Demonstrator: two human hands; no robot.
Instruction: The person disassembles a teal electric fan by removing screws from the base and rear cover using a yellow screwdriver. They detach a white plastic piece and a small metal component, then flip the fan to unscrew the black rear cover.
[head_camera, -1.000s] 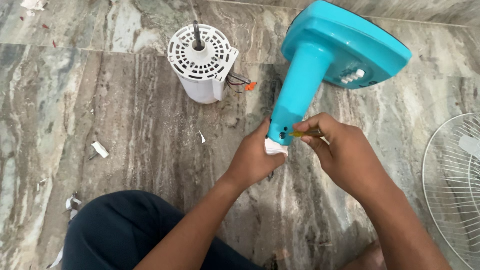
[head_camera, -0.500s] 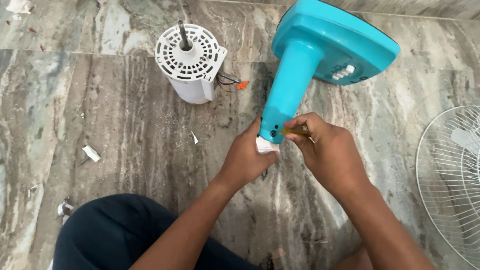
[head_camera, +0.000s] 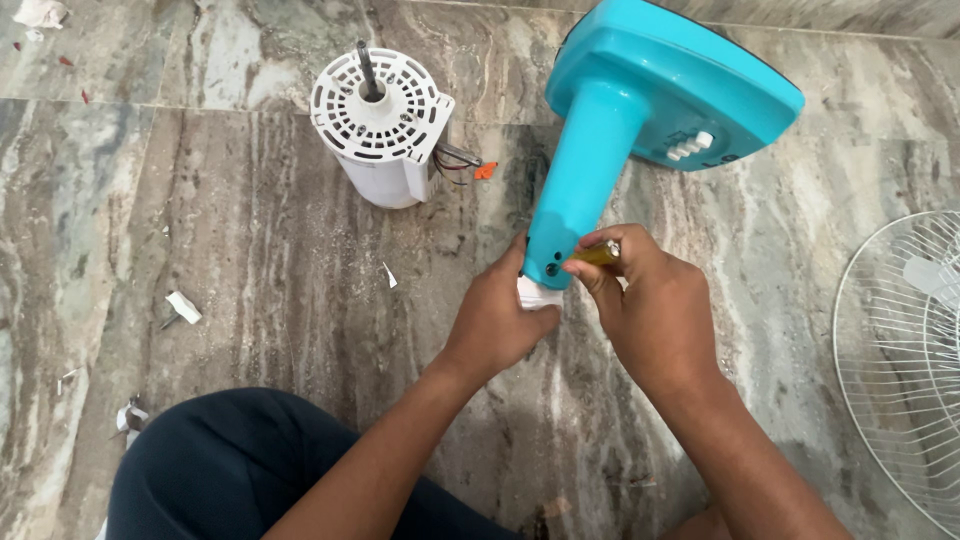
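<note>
A turquoise fan stand (head_camera: 600, 150) lies tilted over the marble floor, its square base with white buttons at the upper right and its neck pointing down toward me. My left hand (head_camera: 497, 318) grips the neck's lower end, where a white part (head_camera: 535, 294) sticks out. My right hand (head_camera: 650, 305) holds a small yellow-handled screwdriver (head_camera: 597, 255) with its tip against the side of the neck near two small holes.
A white fan motor (head_camera: 383, 120) with a dark shaft and loose wires stands on the floor at upper left. A white wire fan guard (head_camera: 900, 360) lies at the right edge. Small white scraps (head_camera: 182, 306) dot the floor. My dark-trousered knee (head_camera: 230, 470) is at bottom left.
The view shifted slightly a second ago. My right hand has turned and moved closer to the neck, pressing the screwdriver in. The left hand keeps its grip.
</note>
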